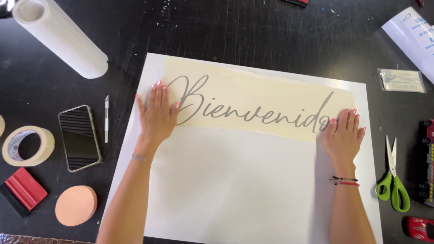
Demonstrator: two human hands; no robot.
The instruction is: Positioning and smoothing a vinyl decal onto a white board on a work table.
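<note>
A large white sheet lies on a black table. Across its upper part lies a cream strip of transfer tape with grey script lettering under it. My left hand lies flat, fingers spread, on the left end of the strip. My right hand presses flat on the strip's right end, near the sheet's right edge. Neither hand grips anything.
Left of the sheet lie a white roll, a thin craft knife, a phone, a masking tape roll, a red squeegee and a peach round pad. Green-handled scissors, a small card and toy cars lie at right.
</note>
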